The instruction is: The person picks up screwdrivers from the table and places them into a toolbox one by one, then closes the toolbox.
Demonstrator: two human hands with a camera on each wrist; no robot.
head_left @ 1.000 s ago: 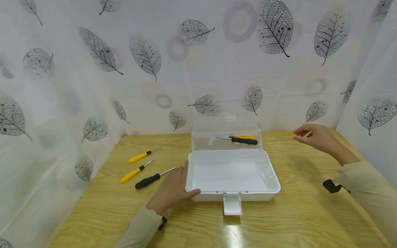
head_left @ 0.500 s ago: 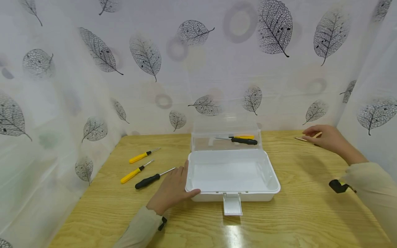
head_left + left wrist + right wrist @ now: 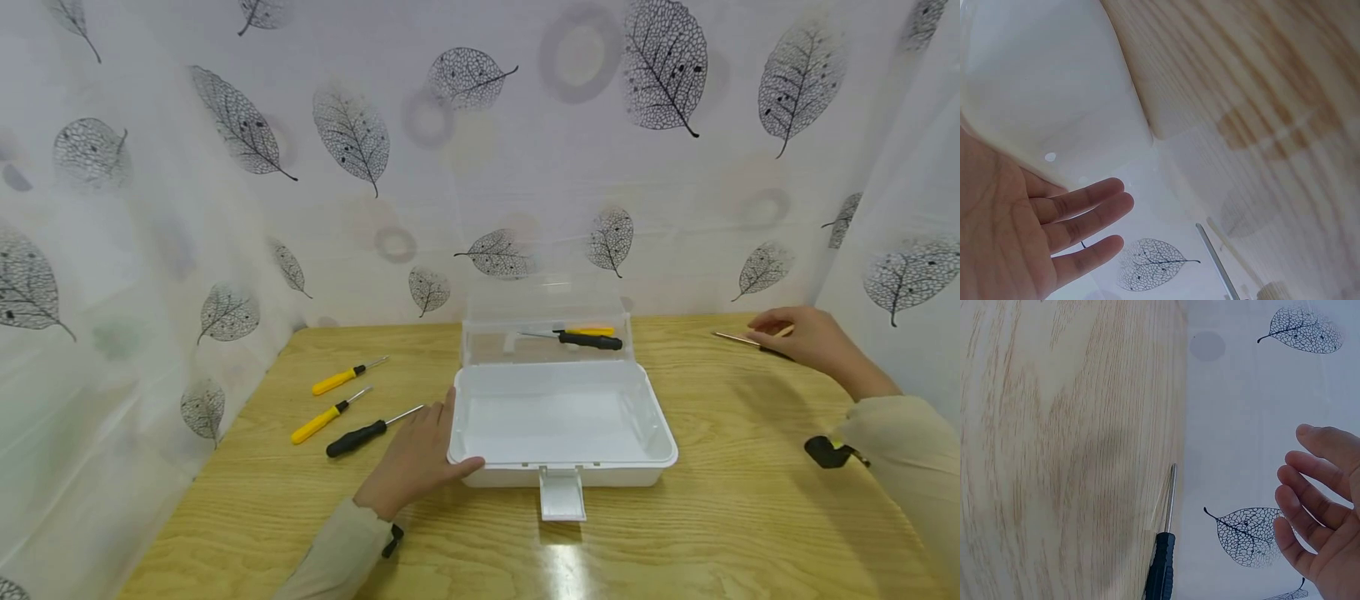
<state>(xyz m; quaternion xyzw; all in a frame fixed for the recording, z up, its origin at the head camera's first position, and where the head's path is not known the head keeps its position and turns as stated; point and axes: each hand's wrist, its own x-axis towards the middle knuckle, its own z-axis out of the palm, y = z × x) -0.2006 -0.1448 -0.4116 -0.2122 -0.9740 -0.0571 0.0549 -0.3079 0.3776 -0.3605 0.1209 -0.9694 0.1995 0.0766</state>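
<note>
My left hand (image 3: 416, 454) rests against the left wall of a white plastic toolbox (image 3: 566, 477), thumb over the front corner and fingers along the side. In the left wrist view the fingers (image 3: 1088, 225) are extended beside the box. At the far right my right hand (image 3: 813, 346) hovers over a black-handled screwdriver (image 3: 776, 353) on the table, partly covering it. The right wrist view shows that screwdriver (image 3: 1163, 562) apart from the loosely bent fingers (image 3: 1307, 506), which hold nothing. The toolbox lid (image 3: 495, 342) is tipped back; inside it lie a black screwdriver (image 3: 591, 341) and a yellow-handled one (image 3: 596, 331).
Left of the box lie two yellow-handled screwdrivers (image 3: 335, 381) and a black-handled screwdriver (image 3: 357, 438), its tip close to my left hand. An open latch (image 3: 562, 496) juts from the box front. A leaf-patterned curtain (image 3: 517, 167) closes off the table's back and sides.
My right hand has shifted to the right and slightly down, and the black screwdriver beneath it has come into sight. My left hand and the box have stayed put.
</note>
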